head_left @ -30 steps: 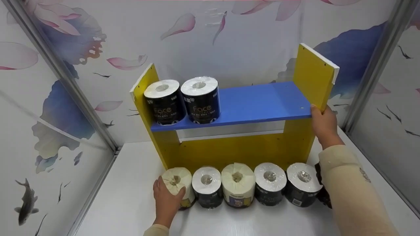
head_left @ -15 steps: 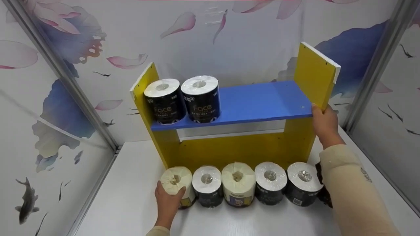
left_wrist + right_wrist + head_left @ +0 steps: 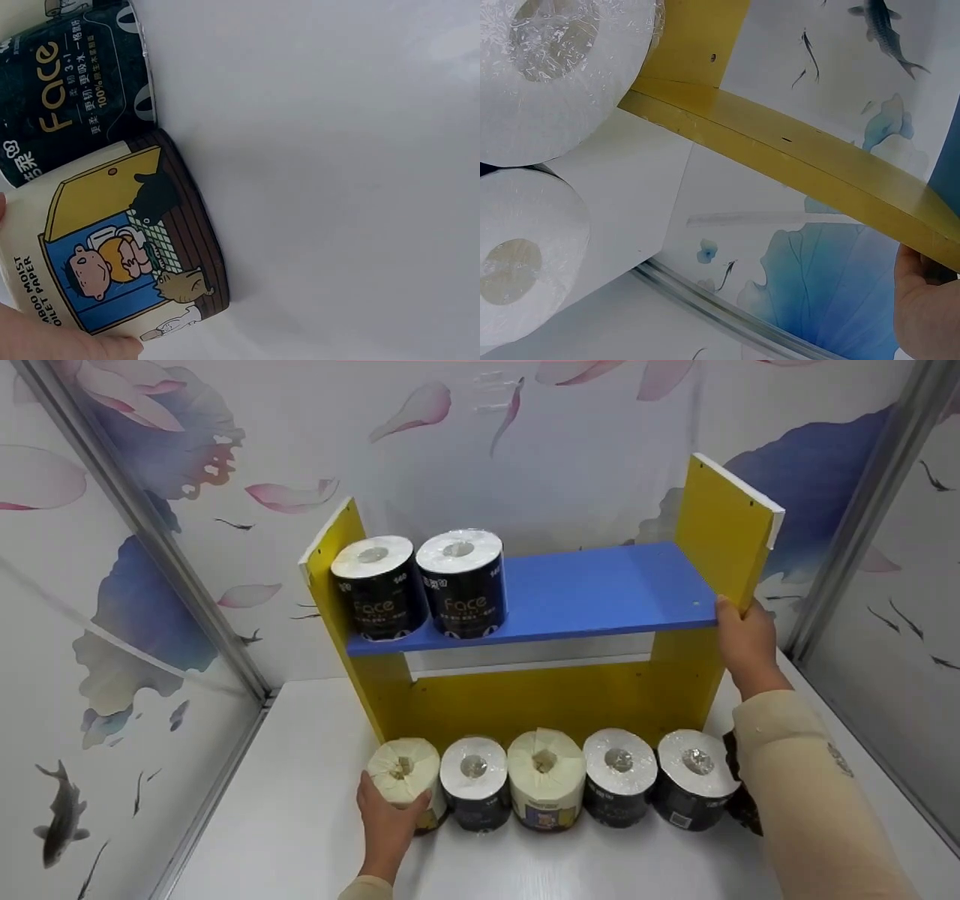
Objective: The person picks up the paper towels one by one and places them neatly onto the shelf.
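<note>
My left hand (image 3: 388,821) holds a cream-wrapped toilet paper roll (image 3: 421,750) at the left end of a row on the table. In the left wrist view, a thumb presses the cartoon-printed side of this roll (image 3: 124,240). My right hand (image 3: 748,649) grips the front edge of the right yellow side panel of a blue-and-yellow shelf (image 3: 600,589). The right wrist view shows this hand (image 3: 932,319) at the panel's edge (image 3: 795,154). Two black-wrapped rolls, the left one (image 3: 386,611) and the right one (image 3: 466,604), stand upright on the blue board's left part.
Along the row on the white table (image 3: 300,780) stand a black-wrapped roll (image 3: 480,806), another cream roll (image 3: 546,787) and two more black-wrapped rolls. A dark object (image 3: 745,814) is partly hidden behind my right sleeve. Printed wall panels with metal posts (image 3: 172,555) enclose the table.
</note>
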`<state>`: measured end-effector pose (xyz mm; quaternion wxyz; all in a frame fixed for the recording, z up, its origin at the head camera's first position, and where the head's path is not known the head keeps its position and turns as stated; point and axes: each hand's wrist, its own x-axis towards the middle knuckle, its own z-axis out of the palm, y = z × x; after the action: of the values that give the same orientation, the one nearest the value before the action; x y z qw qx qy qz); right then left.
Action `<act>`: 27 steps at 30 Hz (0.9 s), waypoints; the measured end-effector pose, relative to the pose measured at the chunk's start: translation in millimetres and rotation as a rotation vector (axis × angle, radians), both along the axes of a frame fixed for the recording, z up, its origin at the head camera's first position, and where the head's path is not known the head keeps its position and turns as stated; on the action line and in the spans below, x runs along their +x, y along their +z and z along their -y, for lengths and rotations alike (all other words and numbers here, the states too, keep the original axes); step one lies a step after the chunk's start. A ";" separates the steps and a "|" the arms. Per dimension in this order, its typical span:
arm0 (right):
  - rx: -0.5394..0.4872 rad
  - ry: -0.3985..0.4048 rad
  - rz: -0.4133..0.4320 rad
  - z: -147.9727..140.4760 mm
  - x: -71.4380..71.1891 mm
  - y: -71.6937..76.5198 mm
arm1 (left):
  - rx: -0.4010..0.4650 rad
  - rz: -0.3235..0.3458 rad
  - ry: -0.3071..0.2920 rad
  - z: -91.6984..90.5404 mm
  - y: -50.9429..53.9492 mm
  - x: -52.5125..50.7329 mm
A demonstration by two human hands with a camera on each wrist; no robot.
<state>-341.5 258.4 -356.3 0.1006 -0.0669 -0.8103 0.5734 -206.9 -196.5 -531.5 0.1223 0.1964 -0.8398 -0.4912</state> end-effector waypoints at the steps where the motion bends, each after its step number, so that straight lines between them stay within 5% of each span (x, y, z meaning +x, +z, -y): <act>1: -0.004 -0.003 0.001 0.1 0.0 0.2 | -0.001 -0.004 0.001 -0.3 -0.8 -0.3; 27: -0.006 0.006 0.007 2.2 2.6 1.6 | 0.034 -0.065 0.068 -4.3 -7.4 -5.2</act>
<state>-338.9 256.2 -354.7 0.0957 -0.0667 -0.8091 0.5760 -212.1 -192.2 -538.9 0.1627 0.2106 -0.8198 -0.5070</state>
